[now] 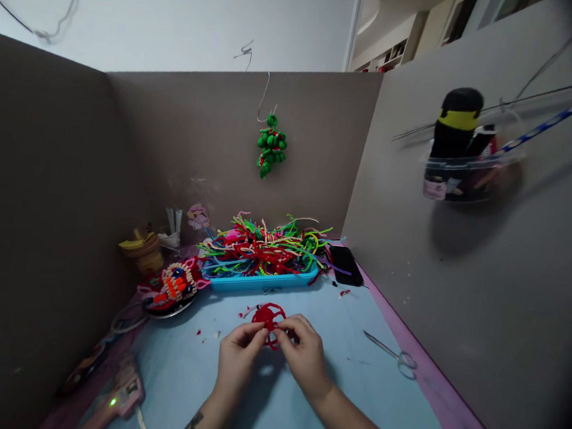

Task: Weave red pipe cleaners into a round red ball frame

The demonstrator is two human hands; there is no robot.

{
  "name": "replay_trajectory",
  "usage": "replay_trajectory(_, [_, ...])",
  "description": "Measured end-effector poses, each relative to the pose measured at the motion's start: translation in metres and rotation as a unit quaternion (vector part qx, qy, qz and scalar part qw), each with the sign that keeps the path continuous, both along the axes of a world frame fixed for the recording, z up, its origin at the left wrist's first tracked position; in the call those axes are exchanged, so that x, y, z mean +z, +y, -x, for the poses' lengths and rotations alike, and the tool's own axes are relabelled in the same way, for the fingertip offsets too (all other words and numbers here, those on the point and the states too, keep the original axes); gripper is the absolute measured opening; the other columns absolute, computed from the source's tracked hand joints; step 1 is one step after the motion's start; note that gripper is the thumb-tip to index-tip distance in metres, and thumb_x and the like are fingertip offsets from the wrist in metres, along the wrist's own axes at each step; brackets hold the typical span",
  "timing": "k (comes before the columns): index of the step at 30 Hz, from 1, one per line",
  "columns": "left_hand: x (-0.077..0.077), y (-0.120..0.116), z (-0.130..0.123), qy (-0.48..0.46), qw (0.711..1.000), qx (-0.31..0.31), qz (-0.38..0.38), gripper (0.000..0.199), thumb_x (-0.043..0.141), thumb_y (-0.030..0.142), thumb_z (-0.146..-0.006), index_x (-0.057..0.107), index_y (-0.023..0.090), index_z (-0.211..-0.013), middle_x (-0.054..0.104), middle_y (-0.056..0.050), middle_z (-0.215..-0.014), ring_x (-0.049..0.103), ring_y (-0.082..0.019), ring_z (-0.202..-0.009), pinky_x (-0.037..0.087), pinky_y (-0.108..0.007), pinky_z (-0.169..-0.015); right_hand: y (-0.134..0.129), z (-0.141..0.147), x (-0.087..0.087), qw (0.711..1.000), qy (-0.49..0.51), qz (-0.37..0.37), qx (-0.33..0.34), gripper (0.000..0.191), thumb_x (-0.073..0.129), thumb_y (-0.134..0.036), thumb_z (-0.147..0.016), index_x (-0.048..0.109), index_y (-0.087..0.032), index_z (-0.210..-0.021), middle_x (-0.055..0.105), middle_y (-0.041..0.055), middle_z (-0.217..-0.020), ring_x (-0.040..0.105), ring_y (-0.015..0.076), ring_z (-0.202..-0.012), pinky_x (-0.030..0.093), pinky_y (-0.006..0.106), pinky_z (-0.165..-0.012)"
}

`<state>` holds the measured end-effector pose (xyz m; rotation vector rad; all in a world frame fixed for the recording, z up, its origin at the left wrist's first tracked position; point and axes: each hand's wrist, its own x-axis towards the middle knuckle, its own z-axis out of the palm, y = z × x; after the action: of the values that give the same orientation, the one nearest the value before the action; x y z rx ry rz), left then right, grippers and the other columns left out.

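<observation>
Above the blue tabletop (192, 366), a round, open piece of bent red pipe cleaner (269, 314) is between my two hands. My left hand (241, 354) pinches its near left side with thumb and forefinger. From the other side, my right hand (304, 355) grips it in the same way, fingers curled in. The fingertips nearly meet and cover part of the red loops. Just beyond my hands, small red and white scraps (244, 313) lie on the cloth.
Behind stands a blue tray (265, 281) heaped with colourful pipe cleaners (268, 246). A phone (345, 266) and scissors (394, 354) lie right; left are a plate with a pipe cleaner figure (178, 282) and a pink glue gun (120, 393). A green ornament (270, 148) hangs behind.
</observation>
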<state>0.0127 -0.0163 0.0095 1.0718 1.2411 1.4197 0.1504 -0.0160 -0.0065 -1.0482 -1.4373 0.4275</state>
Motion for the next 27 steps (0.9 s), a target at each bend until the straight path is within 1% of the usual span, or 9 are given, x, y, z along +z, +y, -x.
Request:
replay_trajectory(4, [-0.002,-0.001,-0.001,0.001,1.000,-0.019,0.001,0.021,0.079,0.031,-0.058,0.078,0.017,-0.073,0.078,-0.009,-0.073,0.071,-0.022,-0.069,0.056,-0.031,-0.069,0.001,0.000,-0.003,1.000,-0.004,0.018,-0.013,0.011,0.060,-0.017,-0.081,0.064,-0.020,-0.071,0.063,0.0003,-0.068,0.057,0.0145,-0.063,0.046,0.024,-0.059])
replay_trajectory(9, [-0.006,0.001,0.001,0.008,0.999,-0.033,0.001,0.023,0.079,0.032,-0.059,0.078,0.016,-0.075,0.078,-0.009,-0.075,0.071,-0.022,-0.070,0.056,-0.031,-0.069,0.001,0.000,-0.007,0.998,-0.001,0.050,-0.038,0.008,0.062,-0.021,-0.081,0.066,-0.020,-0.075,0.066,0.0005,-0.069,0.059,0.0152,-0.062,0.047,0.025,-0.059])
replay_trajectory(12, [-0.006,0.002,0.001,0.006,0.999,-0.039,0.001,0.023,0.080,0.033,-0.059,0.078,0.016,-0.075,0.078,-0.010,-0.075,0.071,-0.023,-0.069,0.056,-0.032,-0.069,0.002,-0.001,-0.008,0.998,-0.007,0.049,-0.047,0.009,0.063,-0.022,-0.081,0.068,-0.020,-0.074,0.067,0.0015,-0.069,0.061,0.0167,-0.065,0.047,0.026,-0.060])
replay_trajectory(15, [-0.005,0.001,0.001,0.004,0.999,-0.039,0.003,0.023,0.080,0.033,-0.059,0.078,0.015,-0.074,0.078,-0.010,-0.075,0.071,-0.024,-0.070,0.056,-0.032,-0.069,0.002,-0.002,-0.010,0.998,-0.005,0.049,-0.041,0.011,0.062,-0.022,-0.083,0.071,-0.020,-0.077,0.067,0.0026,-0.071,0.063,0.0178,-0.069,0.049,0.027,-0.063])
replay_trajectory(19, [-0.003,0.000,0.001,-0.004,1.000,-0.025,0.008,0.024,0.080,0.033,-0.058,0.078,0.015,-0.074,0.078,-0.010,-0.075,0.071,-0.024,-0.071,0.056,-0.033,-0.071,0.001,-0.001,-0.013,0.998,0.007,0.053,-0.013,0.012,0.065,-0.022,-0.082,0.075,-0.021,-0.089,0.069,0.0045,-0.078,0.065,0.0187,-0.074,0.052,0.028,-0.067])
replay_trajectory(21, [-0.003,0.001,0.001,-0.007,1.000,-0.022,0.012,0.025,0.080,0.033,-0.057,0.078,0.015,-0.075,0.078,-0.010,-0.076,0.071,-0.024,-0.072,0.056,-0.034,-0.071,0.001,0.001,-0.014,0.998,0.016,0.060,-0.006,0.014,0.066,-0.023,-0.081,0.076,-0.022,-0.091,0.069,0.0048,-0.078,0.065,0.0191,-0.076,0.053,0.029,-0.068])
replay_trajectory(27, [-0.004,0.002,0.001,0.008,0.999,-0.041,0.005,0.022,0.080,0.032,-0.057,0.078,0.016,-0.071,0.078,-0.010,-0.074,0.071,-0.025,-0.071,0.056,-0.035,-0.071,0.002,0.004,-0.012,0.994,0.048,0.095,-0.001,0.010,0.067,-0.026,-0.080,0.075,-0.019,-0.079,0.069,0.0057,-0.075,0.066,0.0204,-0.074,0.053,0.029,-0.065])
